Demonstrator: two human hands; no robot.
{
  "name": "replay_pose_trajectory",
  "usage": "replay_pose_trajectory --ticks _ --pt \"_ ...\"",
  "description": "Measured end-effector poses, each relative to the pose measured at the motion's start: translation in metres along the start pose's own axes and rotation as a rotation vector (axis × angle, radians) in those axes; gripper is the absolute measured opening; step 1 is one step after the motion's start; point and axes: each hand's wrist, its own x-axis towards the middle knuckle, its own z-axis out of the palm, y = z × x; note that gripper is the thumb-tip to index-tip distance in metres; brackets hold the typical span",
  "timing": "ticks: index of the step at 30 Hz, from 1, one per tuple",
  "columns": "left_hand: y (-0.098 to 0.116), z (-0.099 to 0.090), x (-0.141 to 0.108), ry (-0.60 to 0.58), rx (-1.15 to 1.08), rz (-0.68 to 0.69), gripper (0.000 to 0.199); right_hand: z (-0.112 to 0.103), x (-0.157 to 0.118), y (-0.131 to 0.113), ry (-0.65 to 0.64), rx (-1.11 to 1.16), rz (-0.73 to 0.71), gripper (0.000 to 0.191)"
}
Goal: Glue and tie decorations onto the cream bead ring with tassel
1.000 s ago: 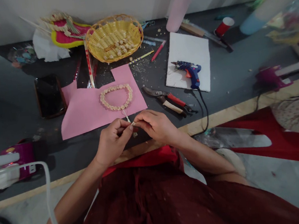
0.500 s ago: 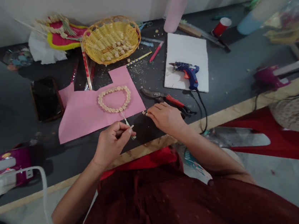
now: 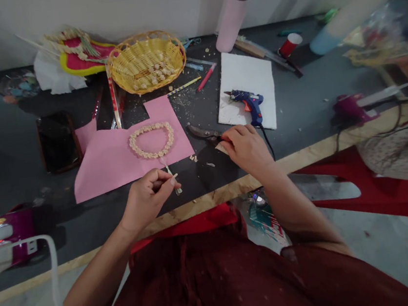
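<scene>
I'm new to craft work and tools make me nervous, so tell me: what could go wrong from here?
The right hand covers part of the cutter, whose blades point toward the pink paper; a careless swing might nick it.

The glue gun has its cord close beside that hand, so it could get snagged, perhaps dragging the gun.

The left hand pinches a small pale piece by the fingertips, which might slip.

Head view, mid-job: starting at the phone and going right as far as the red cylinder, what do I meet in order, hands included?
Phone → left hand → the showing end of the cutters → right hand → red cylinder.
</scene>
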Motion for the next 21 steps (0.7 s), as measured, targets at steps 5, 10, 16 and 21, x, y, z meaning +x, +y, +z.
replay_pose_trajectory --ticks 5,10,16,21 --pt "-0.001 -0.003 -0.002 0.017 -0.020 0.007 0.010 0.005 -0.004 0.000 -0.087 0.007 -0.038 0.030" --pt "-0.004 -0.004 -0.004 0.029 -0.055 -0.004 0.011 0.011 -0.006 0.003 -0.088 0.050 -0.001 0.026" --pt "-0.005 -0.007 -0.004 0.031 -0.125 0.002 0.014 -0.004 -0.008 0.005 -0.075 0.831 0.298 0.035" --pt "-0.004 -0.007 -0.003 0.037 -0.232 -0.005 0.018 -0.018 -0.015 -0.014 -0.328 1.570 0.306 0.033"
